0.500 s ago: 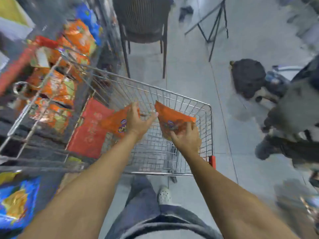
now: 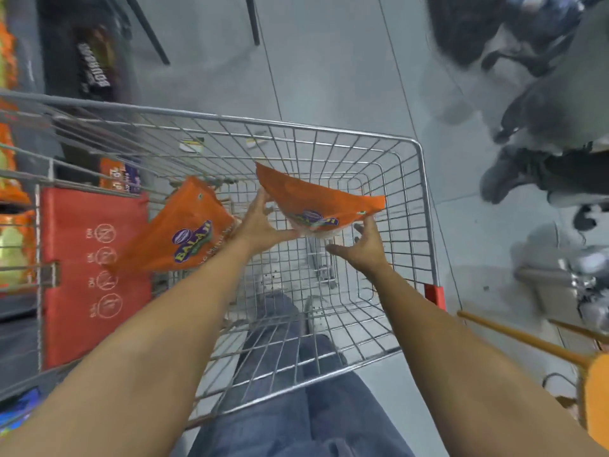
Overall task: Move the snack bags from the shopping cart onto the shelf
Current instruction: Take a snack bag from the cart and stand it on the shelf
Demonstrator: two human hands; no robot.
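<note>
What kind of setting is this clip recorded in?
Most likely a small grocery shop aisle: a wire shopping cart on a tiled floor, orange snack bags in it, and shelves of similar orange packets along the left edge.

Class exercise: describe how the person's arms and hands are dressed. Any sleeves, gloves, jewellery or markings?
Both forearms are bare, with no sleeve in view. The left hand and right hand wear no gloves, and no watch, ring or marking shows. Blue jeans cover the legs below.

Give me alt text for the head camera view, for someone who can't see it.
Two bare hands reach into a wire shopping cart: the left hand and the right hand touch one orange snack bag, fingers spread. A second orange bag sits at the cart's left side.
</note>
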